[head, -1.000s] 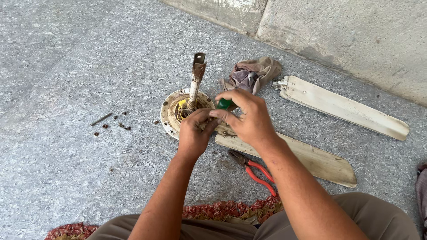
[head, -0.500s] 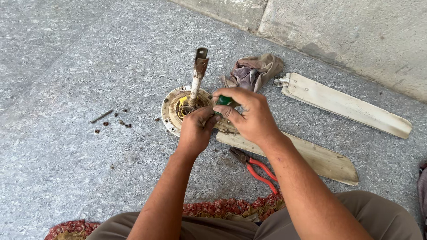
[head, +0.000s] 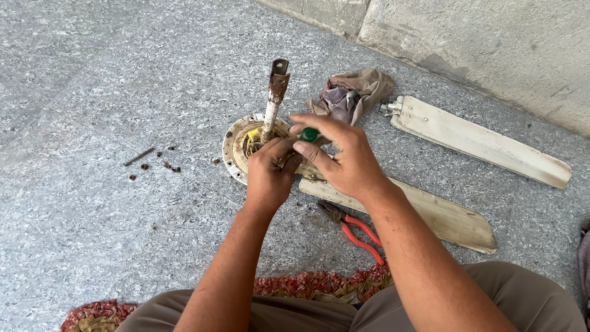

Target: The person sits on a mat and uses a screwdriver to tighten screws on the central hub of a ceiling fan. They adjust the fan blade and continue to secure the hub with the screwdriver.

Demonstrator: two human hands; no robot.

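- Rusted and cream-painted, the round fan motor base (head: 236,147) lies flat on the speckled grey floor (head: 92,92), with its shaft (head: 273,101) rising from the middle, tilted slightly to the right.
- Left hand (head: 268,175) rests on the near edge of the motor base, its fingers curled and pressed together around something at the foot of the shaft; what they grip is hidden.
- Right hand (head: 341,157) hovers just right of the shaft, fingers closed around a green-handled tool (head: 309,134), of which only the rounded green end shows between thumb and forefinger.
- A cream fan blade (head: 442,215) runs from under the right hand away to the right of the motor base; a second blade (head: 479,141) lies farther right, near the concrete wall (head: 491,43).
- Red-handled pliers (head: 353,227) lie on the floor just in front of the nearer blade, below the right wrist.
- A crumpled cloth (head: 350,92) sits behind and right of the motor base.
- Small screws and a bolt (head: 150,161) are scattered on the floor well left of the motor base.
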